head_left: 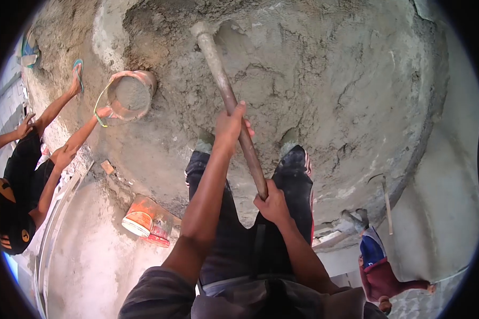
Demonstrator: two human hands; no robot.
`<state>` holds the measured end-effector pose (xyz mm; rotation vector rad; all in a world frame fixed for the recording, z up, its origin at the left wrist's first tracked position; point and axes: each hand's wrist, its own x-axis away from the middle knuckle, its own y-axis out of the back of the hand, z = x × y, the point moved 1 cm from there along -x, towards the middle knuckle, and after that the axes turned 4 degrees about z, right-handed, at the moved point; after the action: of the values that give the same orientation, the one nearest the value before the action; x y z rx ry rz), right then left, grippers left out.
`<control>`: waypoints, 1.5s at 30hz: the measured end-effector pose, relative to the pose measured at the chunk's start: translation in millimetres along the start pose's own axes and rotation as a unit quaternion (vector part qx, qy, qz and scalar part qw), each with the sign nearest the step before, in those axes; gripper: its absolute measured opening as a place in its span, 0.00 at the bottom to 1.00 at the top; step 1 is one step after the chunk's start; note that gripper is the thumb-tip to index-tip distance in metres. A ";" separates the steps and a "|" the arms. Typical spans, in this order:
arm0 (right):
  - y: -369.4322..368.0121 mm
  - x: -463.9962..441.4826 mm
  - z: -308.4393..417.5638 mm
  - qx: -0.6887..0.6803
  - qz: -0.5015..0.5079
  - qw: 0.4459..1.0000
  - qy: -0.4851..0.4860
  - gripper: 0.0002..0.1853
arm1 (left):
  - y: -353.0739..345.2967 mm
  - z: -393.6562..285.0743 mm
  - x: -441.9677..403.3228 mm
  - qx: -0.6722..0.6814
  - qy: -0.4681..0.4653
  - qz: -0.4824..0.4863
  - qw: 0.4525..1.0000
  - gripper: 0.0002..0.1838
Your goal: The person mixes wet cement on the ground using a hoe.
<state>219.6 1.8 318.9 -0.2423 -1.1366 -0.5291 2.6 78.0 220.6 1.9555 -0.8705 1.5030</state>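
My left hand [230, 126] is wrapped around the middle of the wooden handle of a hoe [226, 90]. Lower down, my right hand [274, 203] grips the handle close to its end. The hoe's head is at the top of the view, against a wide bed of wet grey mortar [324, 90]; its blade is mostly hidden in the mix. Both my feet stand in the mortar, on either side of the handle's line.
At left, a person [24, 175] sits or crouches near a bucket [150, 85] filled with grey mix. Orange and red buckets [143, 215] lie below. Another hoe [387, 207] rests at the right edge, near a person in a maroon top [380, 276].
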 end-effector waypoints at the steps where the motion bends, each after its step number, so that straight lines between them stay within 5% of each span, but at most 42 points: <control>1: 0.3 -33.9 16.1 -0.015 0.011 1.000 0.011 0.22 | 7.4 -28.8 -22.6 -0.016 -0.051 -0.020 0.998 0.29; 5: 1.2 -109.5 69.2 -0.076 0.013 0.996 0.033 0.21 | 7.3 -112.9 -116.3 -0.232 -0.218 -0.188 0.929 0.22; 9: -4.8 -75.1 15.6 -0.043 -0.006 0.999 -0.020 0.22 | -4.9 26.1 -176.5 -0.271 -0.091 -0.147 0.947 0.26; 11: 3.0 -27.2 -1.0 0.013 0.040 0.996 -0.084 0.24 | -16.8 107.7 -160.0 -0.198 0.063 -0.065 0.976 0.24; 14: 7.4 25.8 36.8 0.042 0.100 0.981 -0.158 0.30 | -13.1 134.7 -100.3 -0.064 0.173 0.014 0.983 0.20; 17: -18.8 53.4 87.7 -0.183 0.145 0.961 -0.147 0.34 | 13.7 127.6 -73.1 -0.019 0.205 0.047 0.978 0.15; 23: -80.6 99.7 159.1 -0.274 0.202 0.940 0.027 0.40 | 99.8 85.4 -13.1 0.039 0.204 0.095 0.973 0.12; 28: -97.6 149.8 188.3 -0.196 0.332 0.922 0.038 0.51 | 190.4 30.5 75.9 0.078 0.101 -0.016 0.992 0.12; 29: -102.7 152.2 173.2 -0.145 0.322 0.931 0.096 0.52 | 204.2 20.2 93.0 0.083 0.069 -0.051 0.993 0.12; 32: -88.3 134.7 161.7 0.098 0.313 0.942 0.066 0.51 | 230.2 17.7 102.7 0.118 -0.049 -0.155 0.980 0.13; 36: -96.2 40.6 79.1 0.353 0.160 0.903 0.187 0.45 | 248.1 31.3 61.0 0.178 -0.170 -0.261 0.934 0.14; 40: -121.5 -87.9 22.0 0.392 -0.039 0.882 0.260 0.39 | 256.7 31.6 50.7 0.204 -0.229 -0.278 0.910 0.13; 45: -96.2 -99.2 34.3 0.349 -0.027 0.901 0.258 0.24 | 236.8 31.2 120.6 0.139 -0.352 -0.207 0.902 0.23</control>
<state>111.4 -37.6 235.3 0.5310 -0.7458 -0.1827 -134.4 -121.9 334.0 2.7497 -0.4496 0.6864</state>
